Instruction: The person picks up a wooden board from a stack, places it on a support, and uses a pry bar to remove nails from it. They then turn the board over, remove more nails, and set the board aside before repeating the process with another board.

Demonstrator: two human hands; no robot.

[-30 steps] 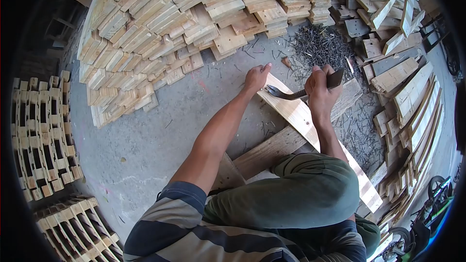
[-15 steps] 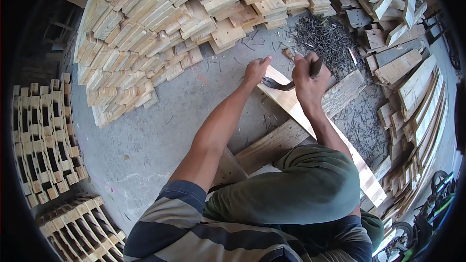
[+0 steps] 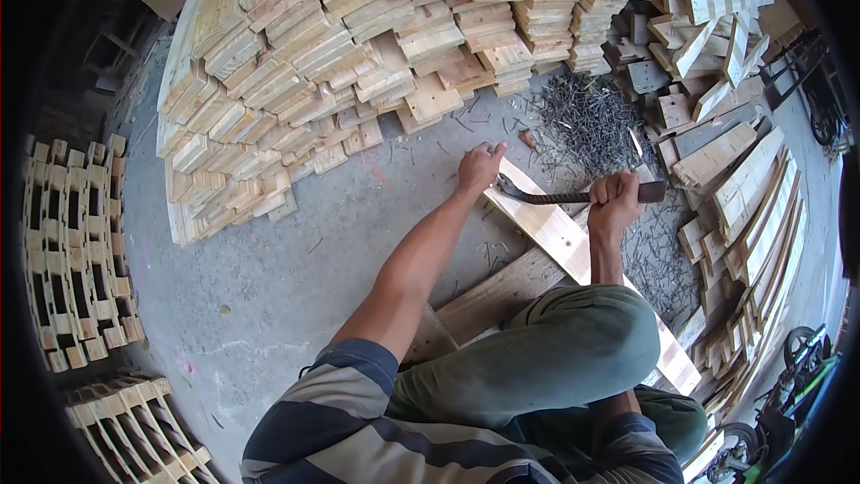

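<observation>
My left hand [image 3: 482, 167] is closed around the far end of a long pale plank [image 3: 560, 235], which slants down to the right past my knee. In my right hand [image 3: 614, 201] is the handle of a dark pry bar [image 3: 555, 198]. The bar lies roughly level over the plank, its curved claw at the plank's end close beside my left fingers. Whether the claw grips a nail is too small to tell. Under the plank a weathered board [image 3: 502, 294] rests crosswise on the floor.
Stacked planks [image 3: 358, 45] rise ahead and left. A heap of nails [image 3: 591, 125] lies beyond the plank, with more scattered around. Loose boards [image 3: 748, 179] pile up at right, near a bicycle [image 3: 802, 350]. Pallets [image 3: 76, 251] stand at far left.
My right hand has moved right and down, and the bar has swung from steep to nearly level with its handle out to the right. The view has shifted slightly.
</observation>
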